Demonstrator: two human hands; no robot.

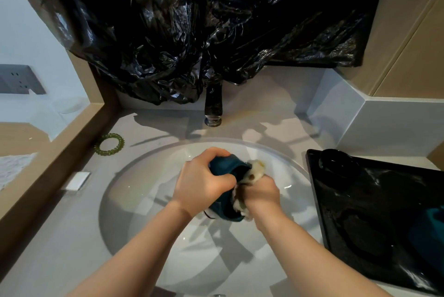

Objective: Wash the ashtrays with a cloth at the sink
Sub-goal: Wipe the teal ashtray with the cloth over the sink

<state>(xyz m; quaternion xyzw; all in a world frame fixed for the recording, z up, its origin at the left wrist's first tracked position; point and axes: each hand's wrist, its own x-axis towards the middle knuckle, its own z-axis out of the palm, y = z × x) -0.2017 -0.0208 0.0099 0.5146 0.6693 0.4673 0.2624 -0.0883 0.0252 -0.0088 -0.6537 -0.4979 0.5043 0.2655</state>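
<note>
Over the white round sink [144, 176] my left hand [201, 183] grips a dark teal ashtray [227, 165], held tilted on its edge. My right hand [263, 194] holds a crumpled white cloth [254, 171] with brownish stains, pressed against the ashtray's inner side. Part of the ashtray is hidden behind both hands. A black ashtray [336, 162] sits at the back left corner of the black tray [384, 236] on the right.
A black tap [213, 109] stands behind the sink, under a crumpled black plastic sheet [204, 27] covering the wall. A green coiled hair tie [109, 144] lies on the grey counter at left, near a small white block [78, 180]. A teal reflection shows at the tray's right edge.
</note>
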